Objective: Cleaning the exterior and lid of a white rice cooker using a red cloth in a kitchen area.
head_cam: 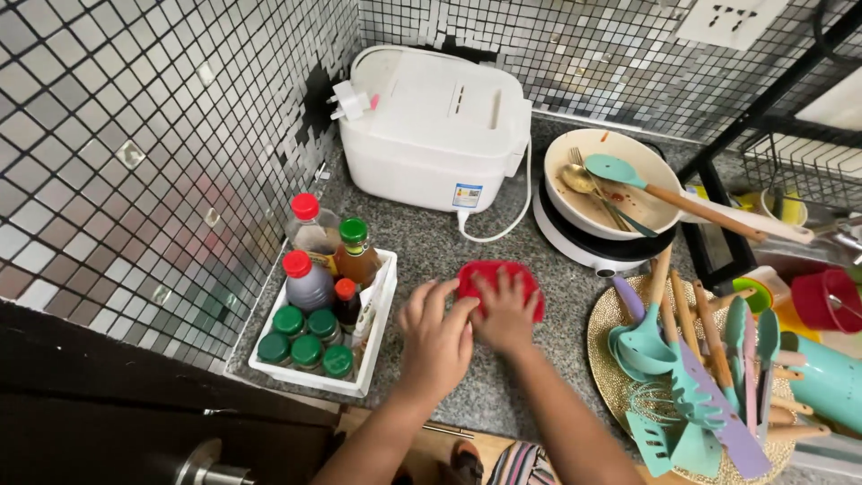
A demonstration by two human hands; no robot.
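A small red rounded container [479, 272] lies on the speckled grey counter [431, 242]. My right hand [505, 316] presses on top of it with the fingers spread over its lid. My left hand [437, 339] sits just to the left, its fingertips curled against the container's left edge. Most of the red container is hidden under the two hands, so only its far rim and corners show. Both forearms come in from the bottom edge of the view.
Left of the hands is a white basket [373, 355] of bottles and green-capped jars. A white lidded appliance [431, 117] stands at the back. A cream pan [575, 193] with a spatula and fork sits on a round cooker. To the right, a woven mat [603, 346] holds teal utensils.
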